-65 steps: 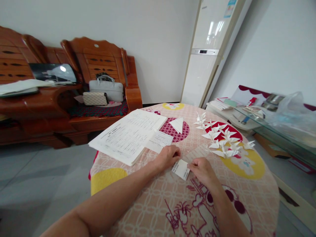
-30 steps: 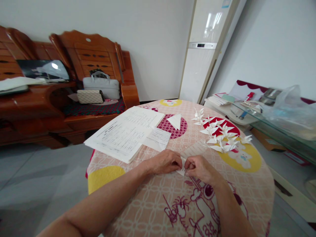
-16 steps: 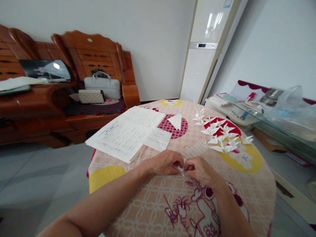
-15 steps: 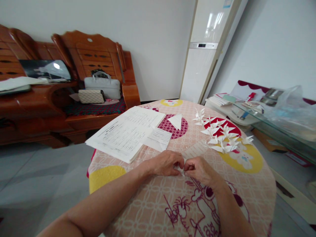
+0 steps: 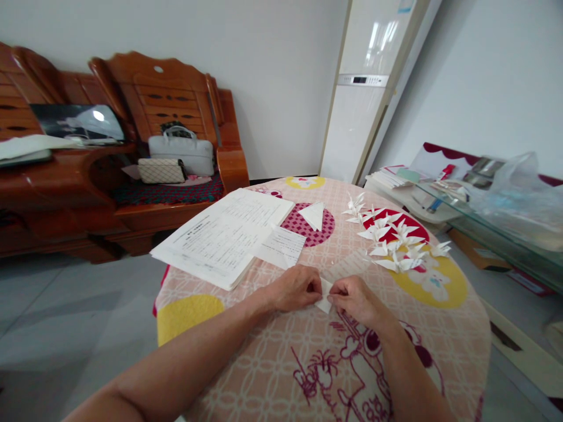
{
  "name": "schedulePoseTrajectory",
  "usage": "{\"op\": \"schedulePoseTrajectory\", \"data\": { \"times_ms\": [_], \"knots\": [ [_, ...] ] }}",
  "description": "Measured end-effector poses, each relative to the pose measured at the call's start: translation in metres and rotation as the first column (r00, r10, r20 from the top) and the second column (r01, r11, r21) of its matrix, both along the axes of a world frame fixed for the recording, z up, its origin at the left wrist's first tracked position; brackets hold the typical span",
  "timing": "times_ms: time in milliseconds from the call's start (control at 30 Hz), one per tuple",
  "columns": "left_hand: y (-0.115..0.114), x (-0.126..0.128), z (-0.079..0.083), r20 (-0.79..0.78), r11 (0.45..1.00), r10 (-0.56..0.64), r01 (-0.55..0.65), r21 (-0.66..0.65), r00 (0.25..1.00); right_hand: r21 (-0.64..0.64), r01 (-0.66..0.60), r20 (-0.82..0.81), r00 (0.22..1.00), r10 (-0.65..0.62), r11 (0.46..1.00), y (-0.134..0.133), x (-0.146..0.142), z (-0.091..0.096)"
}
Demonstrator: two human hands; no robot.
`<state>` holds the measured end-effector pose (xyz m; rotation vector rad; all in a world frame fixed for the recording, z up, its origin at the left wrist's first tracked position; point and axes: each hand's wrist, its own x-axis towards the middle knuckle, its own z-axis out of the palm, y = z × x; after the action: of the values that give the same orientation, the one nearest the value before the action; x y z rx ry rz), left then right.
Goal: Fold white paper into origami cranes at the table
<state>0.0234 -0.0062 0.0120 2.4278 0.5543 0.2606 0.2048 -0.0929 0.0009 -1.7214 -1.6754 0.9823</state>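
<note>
A small piece of folded white paper [image 5: 324, 303] lies low over the tablecloth between my two hands. My left hand [image 5: 299, 288] has its fingers closed on the paper's left side. On its right side, my right hand [image 5: 353, 297] pinches the edge between thumb and fingertips. Just beyond my hands lies a flat printed strip of paper [image 5: 347, 265]. Several white folded paper cranes [image 5: 398, 243] stand in a group to the right. A folded white paper triangle [image 5: 313, 215] rests farther back on the purple checked circle.
An open stack of printed sheets [image 5: 220, 240] lies on the left of the round table [image 5: 259, 363], a small printed sheet [image 5: 281, 246] at its corner. A glass shelf [image 5: 492, 217] with a plastic bag [image 5: 514, 184] stands right. Wooden chairs [image 5: 171, 94] are behind left.
My hands have shifted slightly, and more of the white folded paper now shows between them. It looks flatter and spread open. The cranes and sheets stay in place.
</note>
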Motion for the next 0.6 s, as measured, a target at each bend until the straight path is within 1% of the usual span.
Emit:
{"op": "schedulePoseTrajectory", "data": {
  "times_ms": [100, 233, 433, 600],
  "knots": [
    [-0.002, 0.003, -0.007, -0.016, 0.995, 0.103, -0.103, 0.009, 0.995, -0.041, 0.04, -0.007, 0.999, -0.04, 0.998, 0.0, 0.0, -0.001],
    [-0.004, 0.005, -0.011, -0.028, 0.981, 0.19, -0.188, 0.045, 0.981, -0.089, 0.051, -0.025, 0.998, -0.053, 0.995, 0.0, -0.001, -0.001],
    [-0.008, 0.007, -0.009, -0.095, 0.961, 0.272, -0.265, 0.078, 0.958, -0.202, 0.107, -0.001, 0.994, -0.109, 0.973, 0.0, -0.004, 0.003],
    [-0.011, 0.009, -0.007, -0.134, 0.949, 0.31, -0.299, 0.101, 0.941, -0.218, 0.137, 0.002, 0.99, -0.14, 0.966, 0.0, -0.007, 0.003]
  ]
}}
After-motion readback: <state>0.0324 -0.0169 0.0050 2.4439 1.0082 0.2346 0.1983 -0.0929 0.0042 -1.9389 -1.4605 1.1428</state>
